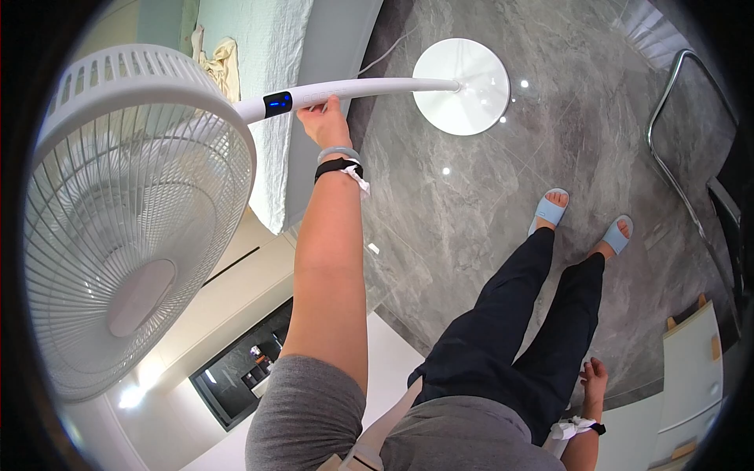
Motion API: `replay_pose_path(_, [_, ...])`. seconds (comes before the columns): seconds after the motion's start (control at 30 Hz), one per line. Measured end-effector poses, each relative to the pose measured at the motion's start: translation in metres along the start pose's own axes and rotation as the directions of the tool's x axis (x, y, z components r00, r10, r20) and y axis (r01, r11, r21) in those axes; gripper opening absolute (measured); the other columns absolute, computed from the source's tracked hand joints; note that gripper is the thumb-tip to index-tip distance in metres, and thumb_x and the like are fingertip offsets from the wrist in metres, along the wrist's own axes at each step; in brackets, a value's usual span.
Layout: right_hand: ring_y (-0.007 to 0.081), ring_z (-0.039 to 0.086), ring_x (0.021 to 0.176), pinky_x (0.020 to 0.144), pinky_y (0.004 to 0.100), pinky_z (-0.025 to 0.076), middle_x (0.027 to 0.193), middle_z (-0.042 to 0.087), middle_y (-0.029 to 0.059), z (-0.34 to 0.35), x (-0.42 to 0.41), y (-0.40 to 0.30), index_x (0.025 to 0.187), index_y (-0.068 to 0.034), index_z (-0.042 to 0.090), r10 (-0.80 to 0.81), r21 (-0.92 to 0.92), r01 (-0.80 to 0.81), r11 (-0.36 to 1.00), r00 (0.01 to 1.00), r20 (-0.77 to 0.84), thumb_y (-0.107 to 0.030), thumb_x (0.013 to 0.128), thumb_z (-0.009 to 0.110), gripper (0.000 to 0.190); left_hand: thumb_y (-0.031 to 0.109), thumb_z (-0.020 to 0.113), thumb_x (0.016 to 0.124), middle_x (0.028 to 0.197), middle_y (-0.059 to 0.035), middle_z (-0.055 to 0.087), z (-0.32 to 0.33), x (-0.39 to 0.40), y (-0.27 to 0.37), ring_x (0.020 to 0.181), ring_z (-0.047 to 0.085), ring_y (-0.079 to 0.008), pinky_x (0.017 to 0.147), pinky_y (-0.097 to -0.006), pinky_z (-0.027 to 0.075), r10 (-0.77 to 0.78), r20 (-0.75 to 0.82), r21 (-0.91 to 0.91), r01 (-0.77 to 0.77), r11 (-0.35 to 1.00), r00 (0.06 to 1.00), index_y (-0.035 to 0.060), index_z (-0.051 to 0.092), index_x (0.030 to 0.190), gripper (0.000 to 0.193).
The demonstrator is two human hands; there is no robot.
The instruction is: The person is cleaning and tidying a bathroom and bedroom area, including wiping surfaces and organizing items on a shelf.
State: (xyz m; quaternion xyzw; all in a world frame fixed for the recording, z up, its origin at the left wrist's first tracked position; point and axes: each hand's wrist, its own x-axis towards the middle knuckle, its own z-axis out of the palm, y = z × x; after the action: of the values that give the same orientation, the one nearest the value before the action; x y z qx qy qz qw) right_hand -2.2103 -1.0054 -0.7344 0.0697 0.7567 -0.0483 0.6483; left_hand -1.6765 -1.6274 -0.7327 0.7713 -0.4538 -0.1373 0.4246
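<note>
A white floor fan stands on a round base (461,88). Its caged head (138,224) fills the left of the view, and a lit blue display (278,105) shows on the white pole (377,88). At the pole, beside a row of faint buttons, is my left hand (326,122); the thumb lies against the pole's near edge, and the other fingers curl partly out of sight behind it. My right hand (594,372) hangs low by my thigh, loosely curled with fingers apart and nothing seen in it. Each wrist wears a black band with white material tied on.
A bed or couch with a pale cover (265,147) lies behind the pole, with a cream cloth (224,65) on it. A cord (389,52) runs over the grey marbled floor near the base. At right are a chair's bent metal frame (652,141) and a white cabinet (695,359).
</note>
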Motion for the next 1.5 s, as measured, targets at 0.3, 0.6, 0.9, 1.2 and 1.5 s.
replay_pose_path(0.3, [0.0119, 0.059, 0.075, 0.064, 0.0274, 0.042, 0.102, 0.067, 0.0030, 0.003, 0.002, 0.000, 0.128, -0.002, 0.056, -0.014, -0.012, 0.014, 1.000, 1.000, -0.002, -0.021, 0.091, 0.064, 0.042, -0.006, 0.066, 0.082, 0.104, -0.0156, 0.064, -0.001, 0.003, -0.005, 0.087, 0.064, -0.0192, 0.073, -0.0299, 0.050, -0.013, -0.005, 0.029, 0.013, 0.999, 1.000, -0.0031, 0.039, 0.125, 0.051])
replay_pose_path(0.6, [0.0127, 0.059, 0.076, 0.065, 0.0283, 0.044, 0.101, 0.067, 0.0038, 0.003, 0.003, 0.006, 0.128, -0.002, 0.056, -0.015, -0.016, 0.015, 1.000, 1.000, -0.009, -0.021, 0.091, 0.064, 0.042, -0.007, 0.067, 0.082, 0.107, -0.0171, 0.064, -0.001, 0.001, -0.002, 0.091, 0.065, -0.0211, 0.074, -0.0300, 0.051, 0.015, 0.011, -0.040, -0.014, 0.999, 1.000, -0.0030, 0.039, 0.125, 0.051])
replay_pose_path(0.9, [0.0140, 0.061, 0.078, 0.066, 0.0293, 0.045, 0.104, 0.067, 0.0045, 0.002, 0.008, 0.009, 0.129, -0.003, 0.056, -0.028, -0.012, 0.028, 1.000, 1.000, -0.008, -0.025, 0.091, 0.064, 0.044, -0.006, 0.067, 0.082, 0.108, -0.0178, 0.064, 0.000, -0.001, 0.000, 0.093, 0.065, -0.0217, 0.075, -0.0302, 0.052, 0.035, -0.002, -0.026, -0.035, 0.999, 0.999, -0.0041, 0.039, 0.124, 0.051])
replay_pose_path(1.2, [0.0141, 0.061, 0.078, 0.064, 0.0286, 0.045, 0.104, 0.067, 0.0047, 0.001, 0.011, 0.007, 0.128, -0.002, 0.056, -0.037, -0.013, 0.037, 0.999, 0.999, -0.006, -0.024, 0.091, 0.064, 0.044, -0.006, 0.066, 0.082, 0.108, -0.0173, 0.063, 0.001, -0.002, 0.002, 0.093, 0.065, -0.0213, 0.076, -0.0306, 0.051, 0.006, 0.001, -0.034, -0.006, 0.999, 1.000, -0.0038, 0.039, 0.125, 0.051])
replay_pose_path(1.5, [0.0137, 0.060, 0.077, 0.063, 0.0280, 0.044, 0.102, 0.066, 0.0040, 0.000, 0.013, 0.009, 0.128, -0.002, 0.056, -0.049, -0.009, 0.049, 0.999, 0.999, -0.004, -0.028, 0.090, 0.066, 0.047, -0.007, 0.066, 0.082, 0.112, -0.0181, 0.062, 0.000, -0.007, 0.007, 0.098, 0.064, -0.0223, 0.079, -0.0312, 0.051, -0.017, 0.015, -0.047, 0.017, 0.999, 1.000, -0.0043, 0.038, 0.126, 0.053])
